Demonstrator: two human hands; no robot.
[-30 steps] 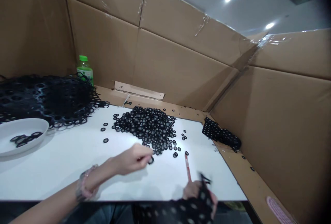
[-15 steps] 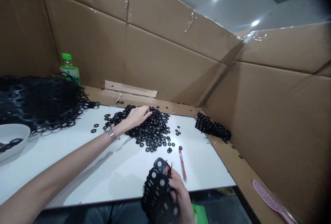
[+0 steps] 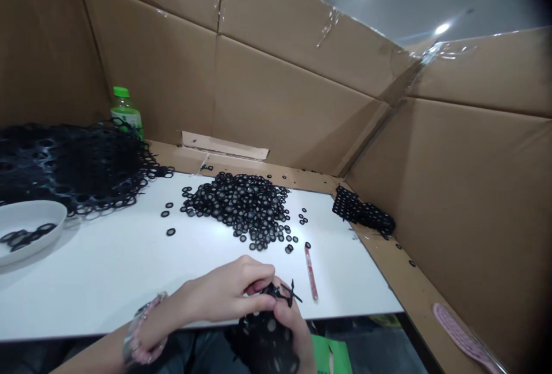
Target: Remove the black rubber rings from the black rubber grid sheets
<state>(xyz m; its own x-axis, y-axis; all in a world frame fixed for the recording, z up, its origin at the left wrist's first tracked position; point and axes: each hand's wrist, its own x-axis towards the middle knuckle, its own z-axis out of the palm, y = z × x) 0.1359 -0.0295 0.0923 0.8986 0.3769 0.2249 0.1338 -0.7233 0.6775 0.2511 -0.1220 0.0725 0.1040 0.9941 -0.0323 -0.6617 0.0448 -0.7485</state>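
My left hand (image 3: pixel 235 293), wearing a silver and pink bracelet, is closed in a pinch at the top edge of a black sheet of linked rings with pale round spots (image 3: pixel 269 342). Whatever small black piece sits between those fingertips is too hidden to name. My right hand (image 3: pixel 297 325) grips the same sheet from the right side, near the table's front edge, and thin black strips stick up by its thumb. The lower part of the sheet hangs in front of my lap. Beyond both hands lies a heap of small black rings (image 3: pixel 241 198) with pale centres.
A white bowl (image 3: pixel 60 216) with black rings and a large black net heap (image 3: pixel 77 161) are at left, before a green-capped bottle (image 3: pixel 127 115). A red stick (image 3: pixel 311 276), a folded black strip (image 3: pixel 362 213) and a pink brush (image 3: pixel 459 334) lie right. Cardboard walls (image 3: pixel 293 98) surround the table.
My left hand has drawn back from the ring heap to the black sheet in my right hand. One more loose ring now lies left of the heap. The view has shifted slightly.
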